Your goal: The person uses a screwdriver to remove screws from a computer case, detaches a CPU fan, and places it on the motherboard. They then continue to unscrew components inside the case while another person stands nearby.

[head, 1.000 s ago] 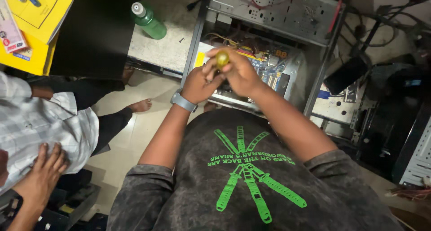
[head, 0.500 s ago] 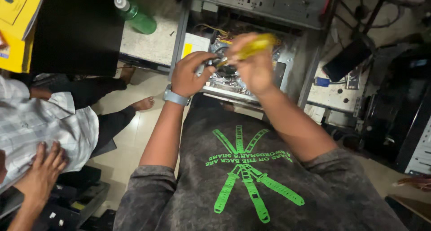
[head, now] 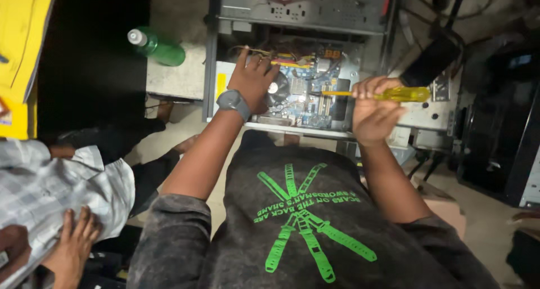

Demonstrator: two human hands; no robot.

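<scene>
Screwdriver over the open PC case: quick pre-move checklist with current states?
1. Right hand grips the screwdriver by its yellow handle: ok.
2. Tip seated on a screw: cannot tell, the shaft ends over the motherboard and looks clear of it.
3. Left hand steadies inside the case, resting on the board beside the fan: ok.
4. Loose wires away from the tip: ok, they lie along the board's upper edge.
5. Bottle away from the case: not ok, it lies right beside it.
</scene>
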